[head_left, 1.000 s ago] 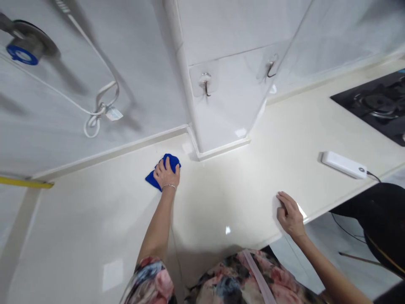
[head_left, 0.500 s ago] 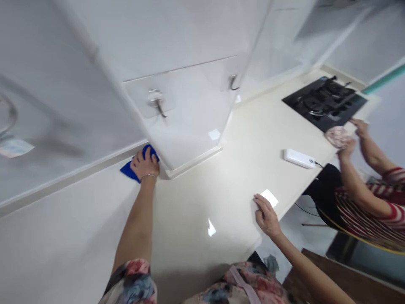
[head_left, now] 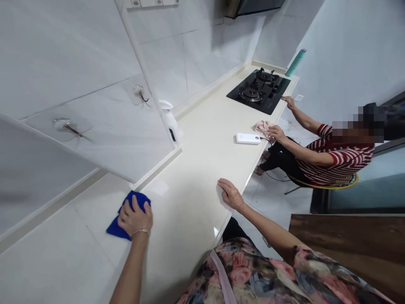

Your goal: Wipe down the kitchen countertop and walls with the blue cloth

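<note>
Left hand (head_left: pixel 134 219): fingers curled, pressing blue cloth (head_left: pixel 114 229) onto counter (head_left: pixel 190 202). Right hand (head_left: pixel 230 194): open, empty, braced on counter edge.

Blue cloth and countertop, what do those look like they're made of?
The blue cloth looks like soft microfibre, given its matte folds, though fibres are too small to see. The countertop looks like polished stone or quartz: glossy cream with bright reflections.

Left hand (head_left: pixel 134 219) on blue cloth (head_left: pixel 115 230), right hand (head_left: pixel 230 194) on countertop edge (head_left: pixel 225 223)
</note>
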`<state>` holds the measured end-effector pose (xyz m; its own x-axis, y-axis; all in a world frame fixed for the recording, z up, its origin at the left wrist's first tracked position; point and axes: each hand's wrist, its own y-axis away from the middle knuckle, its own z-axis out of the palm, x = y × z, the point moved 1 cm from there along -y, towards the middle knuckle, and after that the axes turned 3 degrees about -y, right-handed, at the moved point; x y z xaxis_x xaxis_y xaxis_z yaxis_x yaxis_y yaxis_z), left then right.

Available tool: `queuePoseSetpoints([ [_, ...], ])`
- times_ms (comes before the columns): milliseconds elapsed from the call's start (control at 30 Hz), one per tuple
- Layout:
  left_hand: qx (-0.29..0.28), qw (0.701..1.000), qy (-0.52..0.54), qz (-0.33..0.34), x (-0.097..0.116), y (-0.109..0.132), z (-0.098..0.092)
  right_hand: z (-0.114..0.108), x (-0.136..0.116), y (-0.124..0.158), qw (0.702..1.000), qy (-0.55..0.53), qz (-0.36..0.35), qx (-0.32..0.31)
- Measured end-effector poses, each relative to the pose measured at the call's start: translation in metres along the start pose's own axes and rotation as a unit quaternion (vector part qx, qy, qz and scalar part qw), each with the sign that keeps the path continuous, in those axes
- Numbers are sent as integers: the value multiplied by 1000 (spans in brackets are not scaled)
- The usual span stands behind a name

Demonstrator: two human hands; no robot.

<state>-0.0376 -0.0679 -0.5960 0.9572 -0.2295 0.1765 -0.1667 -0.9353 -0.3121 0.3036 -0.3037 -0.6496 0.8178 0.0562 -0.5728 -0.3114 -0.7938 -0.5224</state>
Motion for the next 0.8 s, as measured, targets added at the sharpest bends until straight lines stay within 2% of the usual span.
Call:
queuePoseSetpoints([
  [133, -33, 997, 13, 71, 43, 43, -2, 3, 4, 1, 1000, -8, 6, -1],
  [267, -63, 982, 36, 173, 115, 84, 2, 6, 6, 1, 999, -28, 22, -2],
  [367, -92, 959, 63, 260, 172, 116, 5, 7, 8, 0, 999, -40, 33, 5],
  [467, -110, 933, 88, 330, 209, 139, 6, 8, 10, 0, 998, -36, 43, 17],
  [533, -112, 925, 95, 350, 216, 146, 6, 7, 11, 0, 998, -35, 49, 26],
  [600, -114, 918, 98, 366, 208, 146, 6, 7, 12, 1, 997, -39, 51, 32],
  [700, -120, 912, 94, 381, 176, 138, 5, 7, 12, 4, 997, -55, 49, 35],
  [800, -117, 931, 75, 338, 138, 119, 3, 7, 11, 6, 995, -72, 54, 35],
])
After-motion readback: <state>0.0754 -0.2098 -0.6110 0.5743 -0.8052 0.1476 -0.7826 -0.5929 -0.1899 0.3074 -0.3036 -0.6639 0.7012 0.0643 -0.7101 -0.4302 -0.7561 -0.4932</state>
